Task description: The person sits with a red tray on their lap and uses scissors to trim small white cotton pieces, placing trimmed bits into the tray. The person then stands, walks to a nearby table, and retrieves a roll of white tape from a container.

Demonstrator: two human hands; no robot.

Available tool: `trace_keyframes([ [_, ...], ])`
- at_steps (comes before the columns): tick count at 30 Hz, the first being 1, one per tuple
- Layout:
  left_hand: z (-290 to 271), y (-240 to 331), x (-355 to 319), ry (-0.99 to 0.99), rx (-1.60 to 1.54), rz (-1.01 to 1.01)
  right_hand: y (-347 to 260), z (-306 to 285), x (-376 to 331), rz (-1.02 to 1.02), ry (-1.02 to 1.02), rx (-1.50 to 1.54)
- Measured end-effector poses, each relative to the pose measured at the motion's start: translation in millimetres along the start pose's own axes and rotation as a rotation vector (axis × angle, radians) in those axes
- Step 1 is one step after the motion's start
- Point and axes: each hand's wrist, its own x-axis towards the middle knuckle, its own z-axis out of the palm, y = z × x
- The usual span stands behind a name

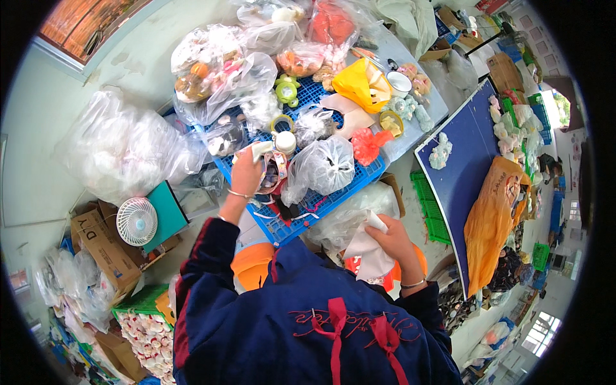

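My left hand [246, 174] is closed at the left part of a blue plastic crate top [276, 230], its fingertips on a small cream piece [260, 150] that looks like fabric. Beside it stands a small open container [274, 168] with dark bits inside. My right hand [393, 241] grips a pale cloth piece [367, 251], which hangs down in front of me to the right. Near the left hand are a white round-lidded jar [285, 142], a roll of yellow tape [282, 122] and a clear plastic bag [324, 165].
Bags of plush toys [208, 58] pile up at the back left. A yellow bag [362, 85], a red bag [371, 145] and a green plush [287, 90] lie across the crate. To the right is a blue board [455, 173] with an orange sack [493, 218]. A white fan [136, 221] sits left.
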Motion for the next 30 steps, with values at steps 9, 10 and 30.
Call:
trace_keyframes([
  [9, 46.9, -28.0, 22.9, -0.200, 0.396, -0.255, 60.6, 16.6, -30.7, -0.087, 0.072, -0.120],
  [10, 48.6, -54.5, 22.4, -0.185, 0.382, -0.248, 69.0, 26.7, -25.2, -0.090, 0.191, -0.183],
  [30, 115.0, -275.2, 96.0, -0.518, 0.504, -0.080, 104.3, 43.4, -82.7, 0.201, 0.081, 0.007],
])
